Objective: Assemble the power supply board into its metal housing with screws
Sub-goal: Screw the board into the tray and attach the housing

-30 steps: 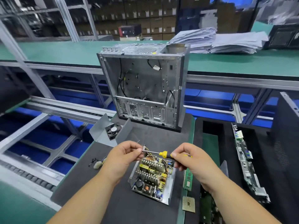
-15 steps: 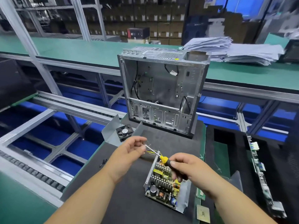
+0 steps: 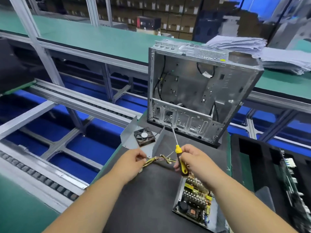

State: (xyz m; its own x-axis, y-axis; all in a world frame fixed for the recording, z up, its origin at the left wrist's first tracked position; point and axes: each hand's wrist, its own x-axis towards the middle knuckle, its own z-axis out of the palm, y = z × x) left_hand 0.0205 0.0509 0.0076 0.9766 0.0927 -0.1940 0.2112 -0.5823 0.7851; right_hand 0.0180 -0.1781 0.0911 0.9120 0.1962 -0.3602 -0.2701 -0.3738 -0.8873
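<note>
Factory assembly hall. Green-topped workbench (image 3: 101, 39) runs across from 9 to 2 o'clock. Grey aluminium frame posts (image 3: 32, 31) rise at 10 and 11 o'clock. Roller conveyor rails (image 3: 70, 100) cross at 8 o'clock, above blue floor (image 3: 84, 148). Stacked cardboard boxes (image 3: 171, 15) along back at 12. Paper stack (image 3: 262, 52) at 2 o'clock. Bluish window light (image 3: 262, 7) at 1 o'clock.

Right hand (image 3: 193, 158) grips a yellow-handled screwdriver (image 3: 180, 158), shaft pointing up toward the open computer case (image 3: 198, 91). Left hand (image 3: 133, 158) pinches the wire bundle (image 3: 158, 160). Power supply board (image 3: 193, 200) lies on the black mat (image 3: 148, 199).
</note>
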